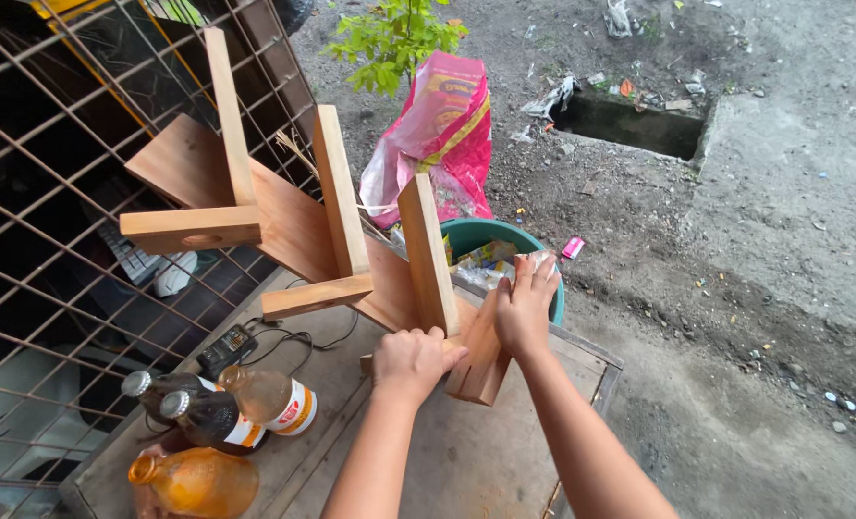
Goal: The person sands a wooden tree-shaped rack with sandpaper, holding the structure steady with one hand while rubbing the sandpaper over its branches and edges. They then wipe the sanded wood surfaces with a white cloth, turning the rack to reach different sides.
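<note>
As seen from the head camera, a wooden rack (pixel 293 226) with upright slats lies tilted on the worktable (pixel 466 461), long axis running up-left away from the person. Left hand (pixel 411 363) fingers curl closed around its near end; right hand (pixel 524 306) fingers wrap the end slat (pixel 476 370). Glass bottles (pixel 221 418) lie well left.

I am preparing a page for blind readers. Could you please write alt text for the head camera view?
Two hands, left and right, hold a wooden rack with upright slats, tilted over a worn table. Glass bottles lie at the table's left, beside a metal grille; a green tub and a pink sack stand on the dirt ground beyond.
</note>
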